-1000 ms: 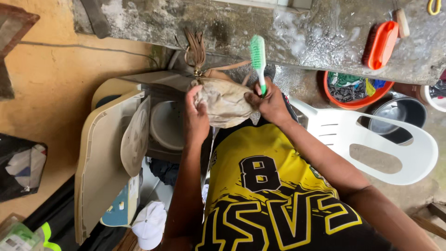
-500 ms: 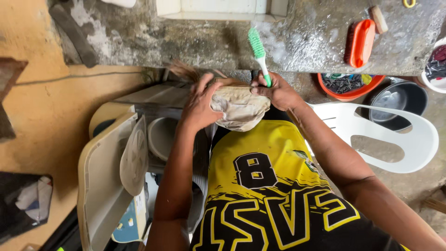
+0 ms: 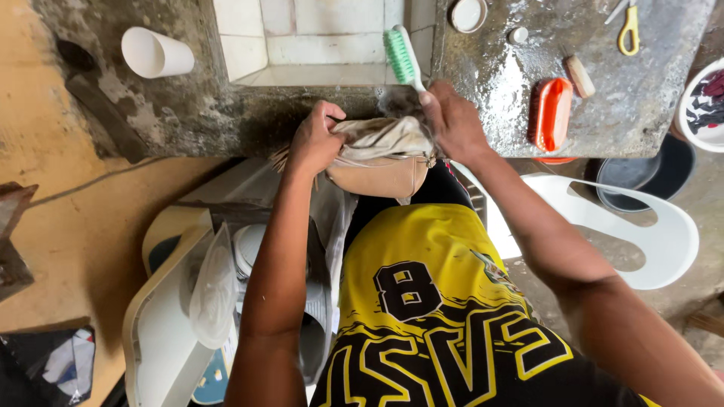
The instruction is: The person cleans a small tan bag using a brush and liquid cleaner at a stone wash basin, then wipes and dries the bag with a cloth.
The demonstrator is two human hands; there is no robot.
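Note:
My left hand [image 3: 315, 139] grips the left end of a small tan bag [image 3: 377, 162] with a crumpled top, held against the front edge of a wet concrete counter [image 3: 498, 83]. My right hand [image 3: 451, 120] holds a white toothbrush with green bristles [image 3: 401, 56], its head pointing up over the tiled sink basin [image 3: 317, 38], and also rests on the bag's right end. Both hands are close together above my yellow and black jersey.
On the counter lie an orange scrub brush [image 3: 550, 113], a small wooden-handled brush [image 3: 579, 74], yellow-handled scissors [image 3: 627, 26], a round lid [image 3: 467, 13] and a white cup [image 3: 154, 53]. A white plastic chair [image 3: 641, 226] and dark basin [image 3: 641, 177] stand at right; a washing machine [image 3: 181, 316] sits at lower left.
The view has tilted so the sink and counter top show. Both hands have stayed on the bag and brush, raised a little toward the counter edge.

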